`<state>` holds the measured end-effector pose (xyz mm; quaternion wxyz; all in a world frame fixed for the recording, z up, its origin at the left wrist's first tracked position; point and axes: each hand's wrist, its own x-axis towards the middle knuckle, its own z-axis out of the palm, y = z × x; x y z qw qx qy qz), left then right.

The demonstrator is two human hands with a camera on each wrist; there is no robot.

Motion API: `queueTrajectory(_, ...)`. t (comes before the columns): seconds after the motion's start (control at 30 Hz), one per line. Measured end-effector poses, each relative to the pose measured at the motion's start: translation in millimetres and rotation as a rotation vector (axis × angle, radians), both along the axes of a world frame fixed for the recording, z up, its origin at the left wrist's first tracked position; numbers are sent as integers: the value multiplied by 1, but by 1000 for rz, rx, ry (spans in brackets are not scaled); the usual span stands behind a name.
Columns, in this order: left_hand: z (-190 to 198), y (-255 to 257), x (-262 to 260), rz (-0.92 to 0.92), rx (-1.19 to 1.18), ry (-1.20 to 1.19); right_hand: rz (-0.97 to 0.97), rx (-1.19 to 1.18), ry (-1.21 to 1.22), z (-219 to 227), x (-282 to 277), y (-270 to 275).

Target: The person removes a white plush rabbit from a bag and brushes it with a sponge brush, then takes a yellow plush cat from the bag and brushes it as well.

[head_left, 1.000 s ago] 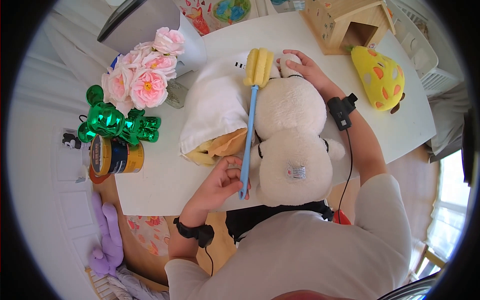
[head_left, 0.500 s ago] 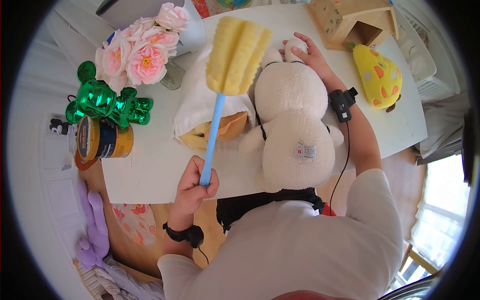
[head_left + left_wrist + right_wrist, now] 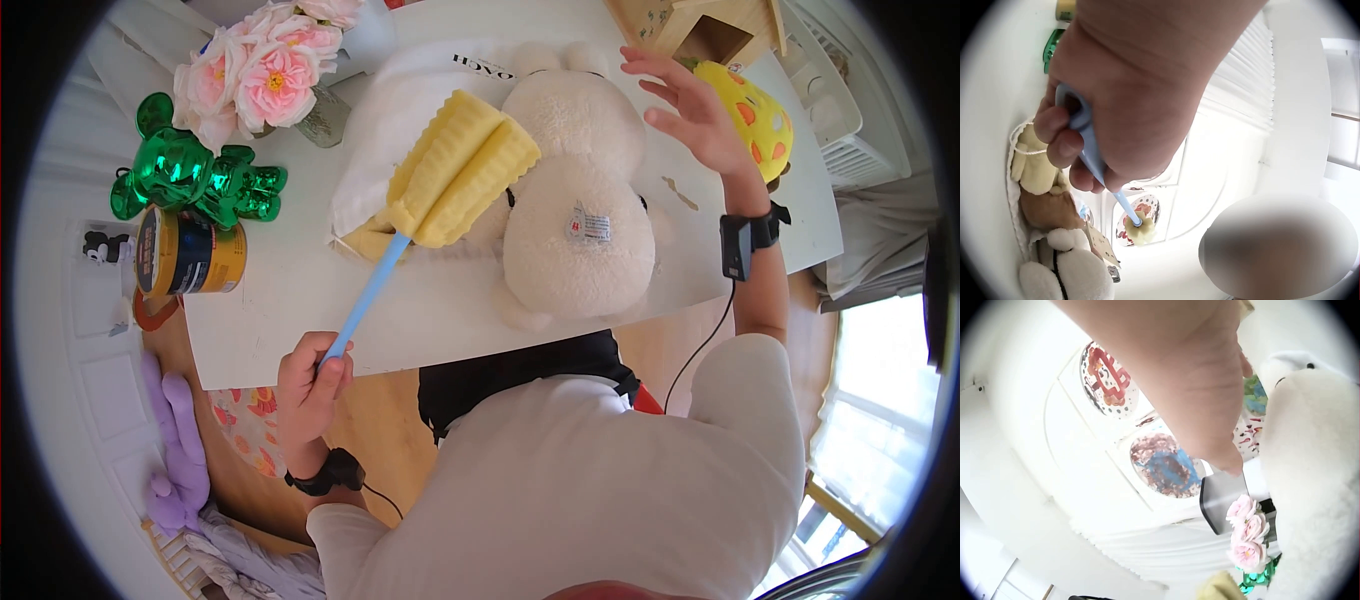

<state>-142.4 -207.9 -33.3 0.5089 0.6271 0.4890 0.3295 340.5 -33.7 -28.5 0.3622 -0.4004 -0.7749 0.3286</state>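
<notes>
My left hand (image 3: 308, 390) grips the blue handle of a sponge brush (image 3: 368, 292), whose yellow sponge head (image 3: 462, 165) points up and to the right. In the head view that sponge overlaps the white bag (image 3: 385, 125) and the edge of a cream plush toy (image 3: 585, 245). The plush lies back up on the table, a small label on its lower body. My right hand (image 3: 700, 115) is raised to the right of its head, fingers spread and holding nothing. Out of the bag's mouth show yellow and brown plush toys (image 3: 1047, 209), seen in the left wrist view.
Pink flowers (image 3: 270, 75) in a glass vase, a shiny green bear figure (image 3: 195, 165) and a yellow-black tub (image 3: 192, 252) stand at the left. Beyond my right hand are a yellow spotted plush (image 3: 758, 125) and a wooden house (image 3: 705, 35). Cables hang from both wrist cameras.
My right hand has let go of the plush's ear and lifted to the right. My left hand has moved left and down with the brush, its sponge head now tilting right.
</notes>
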Motion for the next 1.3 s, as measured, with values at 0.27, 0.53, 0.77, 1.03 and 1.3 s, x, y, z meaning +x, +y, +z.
queueTrajectory(0.27, 11, 2, 20, 61, 138, 341, 193, 72, -321, 38, -70, -83)
queueTrajectory(0.53, -1, -55, -17, 55, -28, 479, 128, -3, -266, 13, -76, -88)
queueTrajectory(0.77, -5, -97, -52, 236, -3, 308, 130, 17, -141, -1, -78, -88)
queueTrajectory(1.03, -29, -82, 20, 141, 94, 10, 25, 68, -8, -17, -79, -97)
queueTrajectory(1.3, -41, -63, 17, 70, 70, 155, 35, 60, 101, -29, -79, -97)
